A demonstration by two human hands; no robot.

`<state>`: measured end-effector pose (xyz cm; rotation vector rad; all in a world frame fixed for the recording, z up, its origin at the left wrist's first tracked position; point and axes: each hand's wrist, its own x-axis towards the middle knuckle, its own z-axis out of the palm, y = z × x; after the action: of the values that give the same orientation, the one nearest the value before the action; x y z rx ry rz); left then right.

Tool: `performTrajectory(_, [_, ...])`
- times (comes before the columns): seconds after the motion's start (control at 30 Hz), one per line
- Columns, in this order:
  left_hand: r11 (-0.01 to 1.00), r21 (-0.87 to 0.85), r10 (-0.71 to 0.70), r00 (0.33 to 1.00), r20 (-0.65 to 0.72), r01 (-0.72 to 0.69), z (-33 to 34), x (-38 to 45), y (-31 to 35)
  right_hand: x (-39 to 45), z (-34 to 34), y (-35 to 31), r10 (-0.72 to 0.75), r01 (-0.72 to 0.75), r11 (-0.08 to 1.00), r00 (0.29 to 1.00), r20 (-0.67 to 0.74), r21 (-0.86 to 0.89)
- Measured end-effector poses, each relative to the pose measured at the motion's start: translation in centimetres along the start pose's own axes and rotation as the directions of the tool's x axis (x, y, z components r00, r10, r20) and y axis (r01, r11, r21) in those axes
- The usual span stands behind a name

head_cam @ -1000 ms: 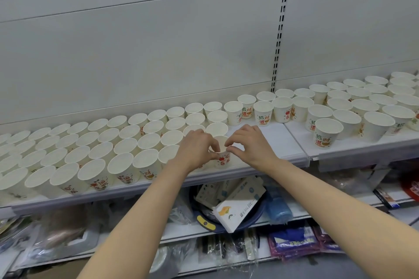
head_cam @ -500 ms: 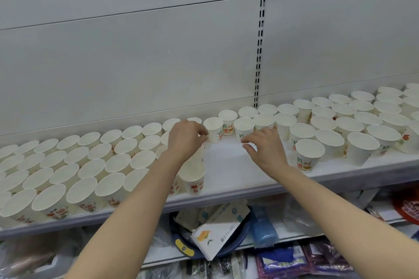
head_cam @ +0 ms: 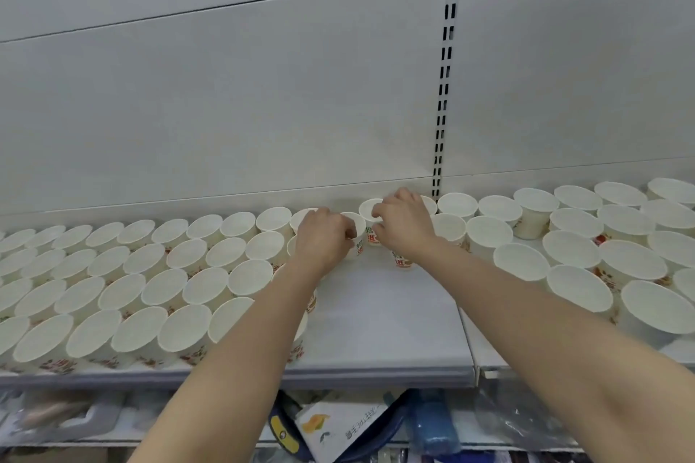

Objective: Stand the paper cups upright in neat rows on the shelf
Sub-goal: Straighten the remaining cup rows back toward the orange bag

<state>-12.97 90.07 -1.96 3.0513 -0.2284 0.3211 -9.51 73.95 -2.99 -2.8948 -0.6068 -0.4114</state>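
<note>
paper cups (head_cam: 353,233) | both hands reached farther back since | left grip (head_cam: 325,237), right grip (head_cam: 404,224) each grasping one

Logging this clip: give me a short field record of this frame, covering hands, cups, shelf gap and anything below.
left hand: fingers curled on a cup at the back of the shelf
right hand: grips the rim of a back-row cup
cup rows: upright, filling left block and right block
gap: bare shelf between blocks
lower shelf: packaged goods, partly hidden
</note>
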Motion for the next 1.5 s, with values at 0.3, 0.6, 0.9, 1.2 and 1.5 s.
performTrajectory(0.3, [0.998,-0.063,0.016,1.0,-0.008,-0.017,0.0,0.6,-0.2,0.5,0.5,0.5,0.073,-0.076,0.991,0.997,-0.027,-0.108])
performTrajectory(0.6, [0.998,-0.063,-0.025,0.999,-0.025,0.023,0.4,2.1,-0.3,0.2,0.9,0.5,0.09,-0.097,0.987,0.994,-0.062,-0.127])
performTrajectory(0.9, [0.998,-0.06,0.017,1.0,0.026,-0.016,1.1,2.5,-1.3,-1.9,0.3,0.6,0.082,-0.076,0.996,0.981,-0.176,0.039])
performTrajectory(1.2, [0.948,-0.205,0.188,0.949,-0.254,-0.242,0.5,1.3,1.5,-7.9,-2.0,4.1,0.201,-0.218,0.976,0.913,-0.354,-0.007])
performTrajectory(1.5, [0.937,-0.143,0.324,0.946,0.012,-0.319,0.6,0.0,6.6,-9.1,-3.5,6.1,0.218,-0.228,0.966,0.972,-0.09,-0.122])
